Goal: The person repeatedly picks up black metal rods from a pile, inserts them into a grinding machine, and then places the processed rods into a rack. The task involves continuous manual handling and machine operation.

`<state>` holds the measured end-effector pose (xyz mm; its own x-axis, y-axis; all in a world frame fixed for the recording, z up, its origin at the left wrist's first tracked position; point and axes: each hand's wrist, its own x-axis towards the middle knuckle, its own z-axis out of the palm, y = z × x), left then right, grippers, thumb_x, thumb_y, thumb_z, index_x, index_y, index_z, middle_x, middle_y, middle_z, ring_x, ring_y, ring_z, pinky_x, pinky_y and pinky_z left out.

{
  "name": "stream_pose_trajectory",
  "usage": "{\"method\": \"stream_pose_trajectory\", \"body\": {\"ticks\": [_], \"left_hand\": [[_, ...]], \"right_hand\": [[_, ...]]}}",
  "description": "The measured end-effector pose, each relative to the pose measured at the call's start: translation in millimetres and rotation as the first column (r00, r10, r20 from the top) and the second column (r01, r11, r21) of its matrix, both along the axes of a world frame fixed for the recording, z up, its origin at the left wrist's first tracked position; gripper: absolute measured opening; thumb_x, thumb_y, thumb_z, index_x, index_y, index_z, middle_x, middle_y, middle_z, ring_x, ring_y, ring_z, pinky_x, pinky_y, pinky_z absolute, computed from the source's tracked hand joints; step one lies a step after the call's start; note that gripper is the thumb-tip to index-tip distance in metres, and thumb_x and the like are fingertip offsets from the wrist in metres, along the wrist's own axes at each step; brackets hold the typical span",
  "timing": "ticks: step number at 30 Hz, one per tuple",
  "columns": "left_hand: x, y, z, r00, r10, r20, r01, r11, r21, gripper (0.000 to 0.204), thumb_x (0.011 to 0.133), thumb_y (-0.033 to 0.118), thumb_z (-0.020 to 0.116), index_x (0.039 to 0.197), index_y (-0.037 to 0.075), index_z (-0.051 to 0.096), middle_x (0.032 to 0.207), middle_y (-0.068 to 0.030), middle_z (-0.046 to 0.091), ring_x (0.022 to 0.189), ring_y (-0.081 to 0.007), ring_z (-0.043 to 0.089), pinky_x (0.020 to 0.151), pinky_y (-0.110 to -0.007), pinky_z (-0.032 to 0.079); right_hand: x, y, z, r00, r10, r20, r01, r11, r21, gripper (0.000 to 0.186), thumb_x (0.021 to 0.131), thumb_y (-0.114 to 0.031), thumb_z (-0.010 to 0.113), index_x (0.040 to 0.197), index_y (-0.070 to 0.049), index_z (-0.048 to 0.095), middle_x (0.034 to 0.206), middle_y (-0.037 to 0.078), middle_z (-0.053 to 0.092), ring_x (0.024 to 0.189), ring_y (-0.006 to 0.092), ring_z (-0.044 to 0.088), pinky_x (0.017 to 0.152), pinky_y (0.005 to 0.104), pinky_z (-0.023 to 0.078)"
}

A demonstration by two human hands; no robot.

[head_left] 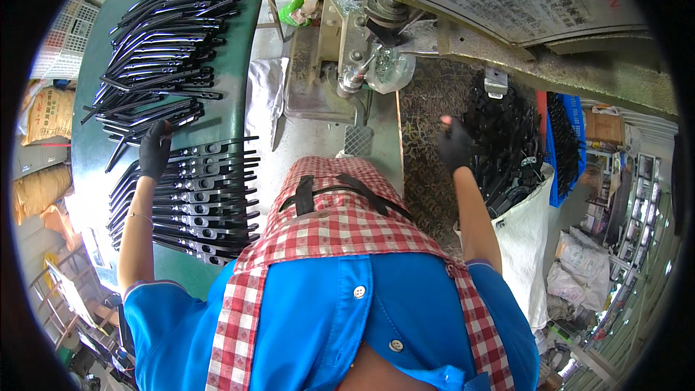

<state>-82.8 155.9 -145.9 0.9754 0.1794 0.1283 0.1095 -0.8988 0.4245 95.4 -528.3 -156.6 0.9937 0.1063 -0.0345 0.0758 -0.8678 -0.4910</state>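
The gloved left hand (155,148) rests flat, fingers spread, on the black metal arms (195,195) laid in rows across the green table (232,112), gripping none. The gloved right hand (454,145) reaches the heap of loose black parts (507,145) in the white sack (525,246); whether it grips one I cannot tell. Many arms seem done, with plenty left in the sack.

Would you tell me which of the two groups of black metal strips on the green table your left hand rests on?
The left hand rests on the nearer group, laid in a neat row; the farther group is a looser heap beyond it.

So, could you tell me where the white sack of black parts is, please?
In the head view, the white sack stands on the person's right, just beyond the gloved right hand.
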Motion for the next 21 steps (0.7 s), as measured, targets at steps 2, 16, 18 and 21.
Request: {"method": "stream_pose_trajectory", "body": {"ticks": [2, 16, 18, 21], "left_hand": [[9, -20, 6, 0.993, -0.044, 0.11, 0.068, 0.972, -0.226, 0.03, 0.082, 0.003, 0.059, 0.112, 0.006, 0.06, 0.099, -0.0115, 0.066, 0.092, -0.0286, 0.066, 0.08, -0.035, 0.05], [114, -229, 159, 0.798, -0.595, 0.101, 0.592, 0.804, 0.055, 0.021, 0.09, 0.027, 0.055, 0.107, 0.014, 0.053, 0.08, -0.0107, 0.059, 0.064, -0.0326, 0.06, 0.054, -0.043, 0.044], [117, -242, 172, 0.792, -0.609, 0.031, 0.61, 0.791, -0.04, 0.022, 0.092, 0.028, 0.053, 0.108, 0.014, 0.052, 0.079, -0.0121, 0.059, 0.065, -0.0341, 0.059, 0.056, -0.044, 0.044], [119, -247, 170, 0.782, -0.62, 0.06, 0.623, 0.778, -0.083, 0.025, 0.092, 0.025, 0.053, 0.11, 0.008, 0.056, 0.072, -0.0157, 0.059, 0.065, -0.0355, 0.06, 0.058, -0.044, 0.044]], "right_hand": [[-12, -41, 6, 0.986, 0.055, 0.155, 0.025, 0.88, -0.474, 0.035, 0.075, -0.014, 0.063, 0.11, -0.009, 0.059, 0.1, 0.015, 0.063, 0.091, 0.0331, 0.06, 0.084, 0.0422, 0.047], [4, 56, 119, 0.978, -0.074, -0.197, 0.21, 0.278, 0.937, 0.027, 0.091, -0.02, 0.06, 0.109, 0.0, 0.056, 0.105, 0.011, 0.059, 0.099, 0.0228, 0.057, 0.085, 0.0367, 0.049], [-3, 83, 140, 0.959, 0.167, -0.227, 0.243, -0.079, 0.967, 0.025, 0.093, -0.019, 0.056, 0.109, 0.001, 0.056, 0.105, 0.012, 0.059, 0.098, 0.0234, 0.057, 0.086, 0.0371, 0.049], [-8, 92, 139, 0.95, 0.146, -0.275, 0.292, -0.112, 0.95, 0.026, 0.095, -0.019, 0.052, 0.11, 0.001, 0.056, 0.105, 0.012, 0.059, 0.098, 0.0234, 0.057, 0.086, 0.0372, 0.049]]}}
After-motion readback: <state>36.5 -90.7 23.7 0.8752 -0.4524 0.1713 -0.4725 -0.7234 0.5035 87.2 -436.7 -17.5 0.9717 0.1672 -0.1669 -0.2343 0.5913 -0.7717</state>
